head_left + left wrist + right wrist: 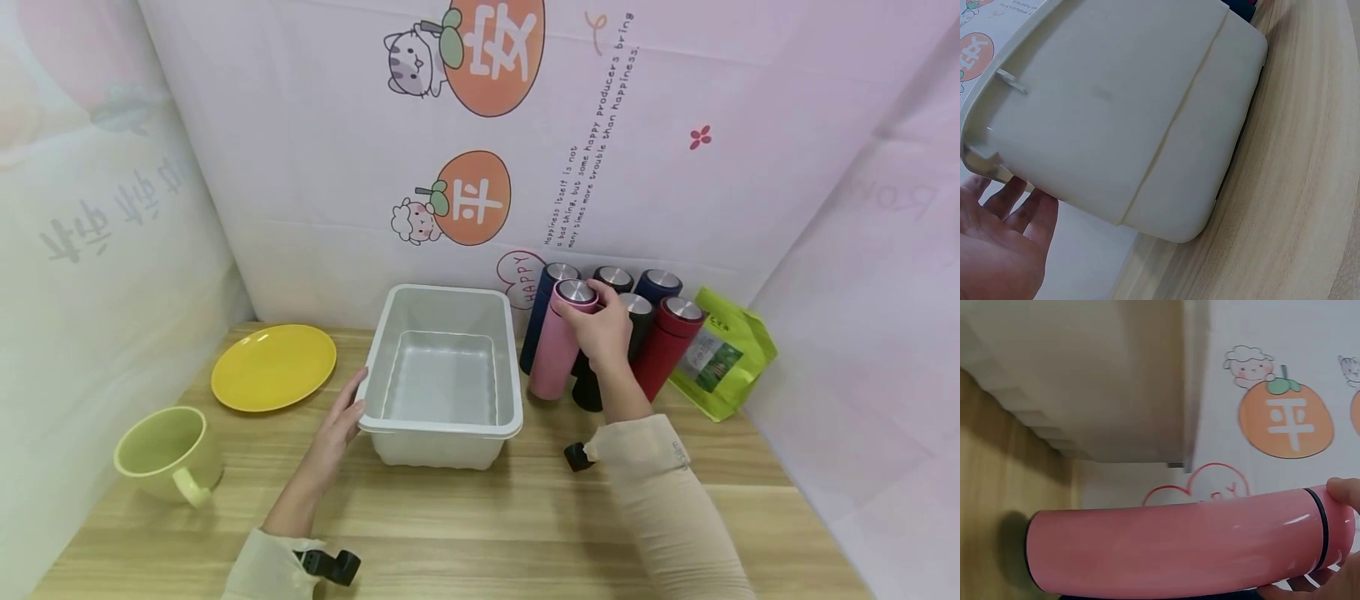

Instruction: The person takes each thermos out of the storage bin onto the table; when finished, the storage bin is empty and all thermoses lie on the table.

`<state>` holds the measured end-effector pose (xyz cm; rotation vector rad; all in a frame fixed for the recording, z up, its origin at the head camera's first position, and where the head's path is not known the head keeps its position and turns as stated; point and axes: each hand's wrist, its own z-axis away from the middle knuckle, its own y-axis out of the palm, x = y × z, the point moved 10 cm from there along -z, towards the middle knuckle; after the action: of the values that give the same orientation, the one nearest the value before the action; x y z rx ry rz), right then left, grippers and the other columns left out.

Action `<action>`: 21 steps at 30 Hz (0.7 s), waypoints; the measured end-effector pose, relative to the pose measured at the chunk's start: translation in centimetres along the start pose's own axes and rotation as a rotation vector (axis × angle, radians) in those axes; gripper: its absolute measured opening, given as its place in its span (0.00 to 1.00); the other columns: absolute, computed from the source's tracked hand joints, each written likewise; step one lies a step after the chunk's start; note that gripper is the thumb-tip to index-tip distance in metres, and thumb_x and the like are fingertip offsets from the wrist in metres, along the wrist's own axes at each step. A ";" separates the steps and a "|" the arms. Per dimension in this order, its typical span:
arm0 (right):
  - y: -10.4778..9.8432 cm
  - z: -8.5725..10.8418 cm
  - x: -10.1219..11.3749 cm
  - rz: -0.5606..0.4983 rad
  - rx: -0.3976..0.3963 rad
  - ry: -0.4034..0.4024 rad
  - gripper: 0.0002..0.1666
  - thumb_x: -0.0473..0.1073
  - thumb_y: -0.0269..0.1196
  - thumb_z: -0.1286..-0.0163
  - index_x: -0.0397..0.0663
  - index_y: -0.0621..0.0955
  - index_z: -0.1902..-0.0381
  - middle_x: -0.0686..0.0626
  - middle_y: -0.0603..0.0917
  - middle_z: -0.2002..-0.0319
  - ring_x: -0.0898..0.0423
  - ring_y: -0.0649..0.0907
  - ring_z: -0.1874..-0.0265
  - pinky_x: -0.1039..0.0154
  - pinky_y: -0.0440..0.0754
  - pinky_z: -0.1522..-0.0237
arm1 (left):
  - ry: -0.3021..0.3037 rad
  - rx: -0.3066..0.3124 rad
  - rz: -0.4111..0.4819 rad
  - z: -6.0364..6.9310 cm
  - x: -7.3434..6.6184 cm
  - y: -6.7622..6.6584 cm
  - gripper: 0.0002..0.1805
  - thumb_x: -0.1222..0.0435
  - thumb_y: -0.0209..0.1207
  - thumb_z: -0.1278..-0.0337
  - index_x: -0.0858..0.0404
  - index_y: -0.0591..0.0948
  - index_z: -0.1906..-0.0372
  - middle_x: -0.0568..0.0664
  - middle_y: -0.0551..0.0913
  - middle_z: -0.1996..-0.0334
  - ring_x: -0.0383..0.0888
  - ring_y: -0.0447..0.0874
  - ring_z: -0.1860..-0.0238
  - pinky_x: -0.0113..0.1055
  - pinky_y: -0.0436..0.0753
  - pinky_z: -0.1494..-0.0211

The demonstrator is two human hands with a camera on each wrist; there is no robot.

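A pink vacuum flask [555, 350] stands slightly tilted, right of a pale grey plastic bin [446, 427]. My right hand [606, 329] grips the flask round its silver-topped cap. In the right wrist view the pink flask [1172, 550] lies across the picture, fingers [1345, 490] at its cap end; whether its base touches the table I cannot tell. At the bin's left rim, my left hand [341, 429] rests with fairly straight fingers. The left wrist view has that hand [1007, 244] against the bin's [1110, 112] edge, fingertips partly hidden.
Behind the right hand stand several more flasks: a dark blue one [536, 321], black ones [639, 329], another blue one [658, 287] and a red one [663, 354]. A green pouch [723, 358] leans beside them. A yellow plate [273, 367] and green mug [168, 454] occupy the left.
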<state>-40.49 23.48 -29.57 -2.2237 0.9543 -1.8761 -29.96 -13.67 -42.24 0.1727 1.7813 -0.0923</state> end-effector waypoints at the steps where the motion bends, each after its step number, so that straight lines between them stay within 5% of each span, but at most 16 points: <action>1: 0.1 0.1 -0.3 0.003 -0.006 0.004 0.44 0.54 0.72 0.42 0.52 0.70 0.30 0.44 0.73 0.36 0.48 0.73 0.42 0.53 0.74 0.43 | 0.000 0.000 -0.002 0.0 0.0 0.0 0.30 0.60 0.36 0.22 0.61 0.48 0.22 0.55 0.43 0.23 0.54 0.39 0.25 0.61 0.46 0.30; 21: 1.1 0.0 -2.2 0.018 -0.048 0.006 0.42 0.53 0.71 0.40 0.48 0.70 0.31 0.42 0.73 0.36 0.46 0.73 0.41 0.52 0.73 0.41 | -0.001 0.005 -0.009 0.1 0.0 0.1 0.30 0.59 0.35 0.21 0.61 0.47 0.22 0.55 0.42 0.23 0.53 0.40 0.26 0.60 0.46 0.30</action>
<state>-41.03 23.70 -31.96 -2.2288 1.0278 -1.8734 -29.89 -13.63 -42.23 0.1681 1.7812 -0.1031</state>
